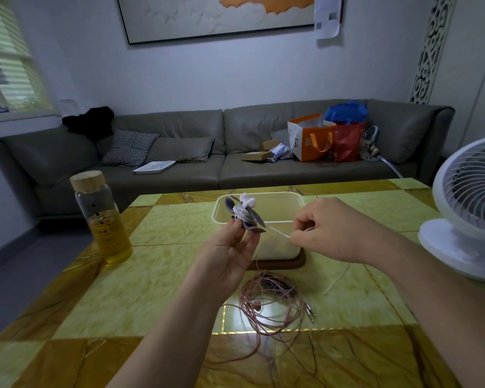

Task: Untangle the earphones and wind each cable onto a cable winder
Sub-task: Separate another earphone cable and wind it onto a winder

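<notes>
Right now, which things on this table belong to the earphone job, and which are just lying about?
In the job:
- left hand holding the grey cable winder, with the white earphones partly wound on it
- right hand pinching the white cable
- tangled pink earphones

Lying about:
- glass bottle
- white fan
- white tub, use unclear

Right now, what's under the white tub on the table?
A dark brown mat lies under the white tub; only its front edge and right corner show. The rest is covered by the tub, and the left hand blocks the left end.
</notes>
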### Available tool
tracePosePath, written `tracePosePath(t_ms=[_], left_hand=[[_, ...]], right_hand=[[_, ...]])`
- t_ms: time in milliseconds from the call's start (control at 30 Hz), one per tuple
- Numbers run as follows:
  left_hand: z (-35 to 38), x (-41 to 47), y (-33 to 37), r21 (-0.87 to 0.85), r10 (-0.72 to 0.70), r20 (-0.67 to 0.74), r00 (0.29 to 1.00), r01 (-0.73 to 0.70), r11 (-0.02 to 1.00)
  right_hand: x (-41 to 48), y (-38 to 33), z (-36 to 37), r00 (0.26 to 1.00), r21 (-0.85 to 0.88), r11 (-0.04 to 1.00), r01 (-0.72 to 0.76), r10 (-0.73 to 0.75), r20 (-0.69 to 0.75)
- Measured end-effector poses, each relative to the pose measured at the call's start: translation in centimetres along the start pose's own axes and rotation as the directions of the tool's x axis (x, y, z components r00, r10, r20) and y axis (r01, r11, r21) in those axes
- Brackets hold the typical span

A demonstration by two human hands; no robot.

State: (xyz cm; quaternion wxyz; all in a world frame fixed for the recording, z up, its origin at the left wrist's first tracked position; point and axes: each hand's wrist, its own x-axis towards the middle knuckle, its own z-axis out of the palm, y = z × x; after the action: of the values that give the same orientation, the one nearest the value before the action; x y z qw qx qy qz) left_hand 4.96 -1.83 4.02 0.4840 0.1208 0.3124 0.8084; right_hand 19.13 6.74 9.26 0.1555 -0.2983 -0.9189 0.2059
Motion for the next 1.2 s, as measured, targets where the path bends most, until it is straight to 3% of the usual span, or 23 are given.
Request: tracePosePath(t_ms=[300, 533, 667, 767, 833, 1200], left_hand=[[0.2, 0.2, -0.5, 0.142, 0.03, -0.013, 0.999, -0.028, 0.989], [0.2, -0.1, -0.7, 0.306, 0.081, 0.017, 0.997, -0.082, 0.948], [0.2, -0.1, -1.2, 0.524, 0.155, 0.081, 0.985, -0.175, 0.833], [-0.4, 0.1, -1.4, 0.769, 0.219, 0.138, 0.966, -0.244, 0.59], [-0.6, -0.1, -1.5, 0.828, 0.199, 0.182, 0.963, -0.259, 0.497], [-1.0, -0.5, -0.4, 0.833, 0.076, 0.342, 0.937, -0.34, 0.436]], right_hand=[[-0.4, -1.0, 0.8, 0.996, -0.008, 0.997, 0.075, -0.075, 0.05], [-0.3, -1.5, 0.0, 0.991, -0.012, 0.992, 0.124, -0.125, -0.044], [0.1, -1.6, -0.4, 0.983, -0.013, 0.988, 0.153, -0.153, -0.103], [0.4, -1.3, -0.8, 0.978, -0.01, 0.989, 0.15, -0.15, -0.146], [0.7, -0.8, -1.1, 0.975, 0.031, 0.989, 0.142, -0.134, -0.175], [2.1, 3.2, -0.5, 0.967, 0.368, 0.926, 0.089, 0.009, -0.256]])
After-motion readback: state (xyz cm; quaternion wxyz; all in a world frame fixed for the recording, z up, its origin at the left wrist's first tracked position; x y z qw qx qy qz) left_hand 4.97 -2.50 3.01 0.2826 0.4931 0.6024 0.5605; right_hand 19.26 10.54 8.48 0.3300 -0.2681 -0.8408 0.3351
